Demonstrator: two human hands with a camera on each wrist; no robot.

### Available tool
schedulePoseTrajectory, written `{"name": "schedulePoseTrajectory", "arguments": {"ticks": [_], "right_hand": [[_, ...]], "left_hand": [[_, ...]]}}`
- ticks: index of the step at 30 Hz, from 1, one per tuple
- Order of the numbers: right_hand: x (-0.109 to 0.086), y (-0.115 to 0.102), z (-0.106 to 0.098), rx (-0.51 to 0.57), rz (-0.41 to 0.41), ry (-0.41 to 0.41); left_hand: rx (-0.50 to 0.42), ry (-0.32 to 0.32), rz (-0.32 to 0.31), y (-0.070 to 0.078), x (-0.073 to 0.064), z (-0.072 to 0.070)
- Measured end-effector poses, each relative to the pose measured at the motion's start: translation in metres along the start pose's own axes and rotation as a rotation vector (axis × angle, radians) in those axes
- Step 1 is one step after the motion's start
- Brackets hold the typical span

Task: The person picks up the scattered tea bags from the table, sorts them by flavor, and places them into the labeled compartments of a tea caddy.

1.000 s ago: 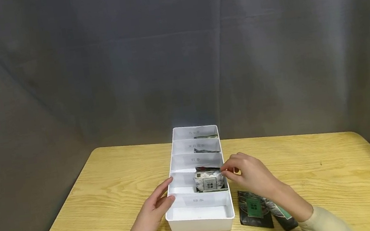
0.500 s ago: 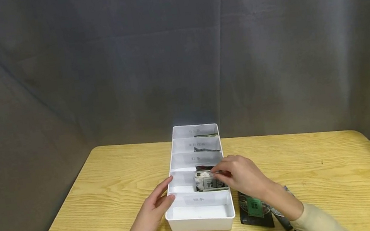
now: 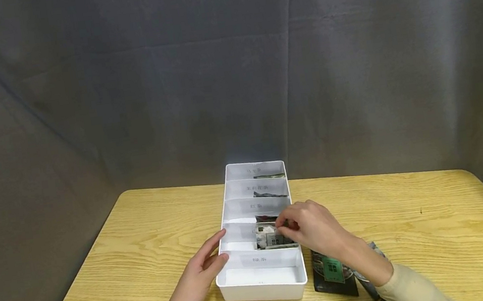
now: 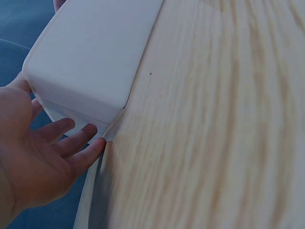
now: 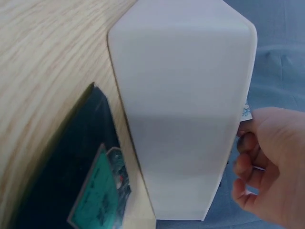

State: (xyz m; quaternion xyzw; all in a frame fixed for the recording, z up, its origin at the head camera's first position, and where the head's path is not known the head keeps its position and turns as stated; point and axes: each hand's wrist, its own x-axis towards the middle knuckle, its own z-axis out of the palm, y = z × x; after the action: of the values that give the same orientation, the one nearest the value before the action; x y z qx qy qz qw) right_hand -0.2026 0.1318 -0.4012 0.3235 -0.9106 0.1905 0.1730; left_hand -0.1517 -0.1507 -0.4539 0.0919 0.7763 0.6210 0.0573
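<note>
A long white divided box [image 3: 262, 292] stands on the wooden table, its compartments marked with printed tea labels. My left hand [image 3: 198, 275] touches its left side with fingers extended; in the left wrist view the thumb is up at the rim. Over the second compartment from the front, my right hand [image 3: 312, 226] pinches the upper edge of a pale-patterned tea sachet [image 3: 263, 237] standing inside. A patterned corner of the sachet [image 5: 246, 112] shows at the fingertips in the right wrist view. The hand covers the sachet's right part.
Dark sachets stand in the three rear compartments, including a black-and-red sachet [image 3: 265, 218]. Right of the box lie a black sachet with a green label [image 3: 332, 270] and another sachet [image 3: 365, 284] partly under the forearm. A grey curtain [image 3: 195, 75] hangs behind the table.
My right hand has moved slightly left along the pale sachet's top edge, and the sachet sits a little lower in its compartment. My left hand stays where it was.
</note>
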Motion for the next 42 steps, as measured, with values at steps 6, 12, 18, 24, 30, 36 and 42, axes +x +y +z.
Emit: {"name": "schedulePoseTrajectory", "arguments": {"ticks": [6, 12, 18, 24, 30, 36, 42], "right_hand": [[-0.001, -0.003, -0.002, 0.014, -0.001, -0.024], [-0.002, -0.006, -0.008, -0.015, -0.020, 0.036], [-0.005, -0.009, -0.016, 0.011, -0.035, -0.053], [-0.010, -0.007, -0.021, 0.058, -0.075, -0.087], [-0.017, -0.002, -0.026, 0.158, -0.022, -0.052], [-0.028, 0.008, -0.031, 0.186, 0.070, -0.021], [-0.045, 0.020, -0.035, 0.176, 0.160, -0.023]], "left_hand": [[-0.002, 0.000, 0.004, 0.000, 0.000, 0.000], [0.002, 0.006, 0.005, 0.001, -0.001, 0.000], [0.007, 0.015, 0.015, 0.001, -0.002, 0.001], [0.006, 0.012, 0.016, 0.001, -0.001, 0.001], [0.004, 0.010, 0.015, 0.001, -0.001, 0.001], [0.012, 0.011, 0.007, 0.000, -0.001, 0.000], [0.029, 0.004, 0.006, 0.000, -0.001, 0.000]]}}
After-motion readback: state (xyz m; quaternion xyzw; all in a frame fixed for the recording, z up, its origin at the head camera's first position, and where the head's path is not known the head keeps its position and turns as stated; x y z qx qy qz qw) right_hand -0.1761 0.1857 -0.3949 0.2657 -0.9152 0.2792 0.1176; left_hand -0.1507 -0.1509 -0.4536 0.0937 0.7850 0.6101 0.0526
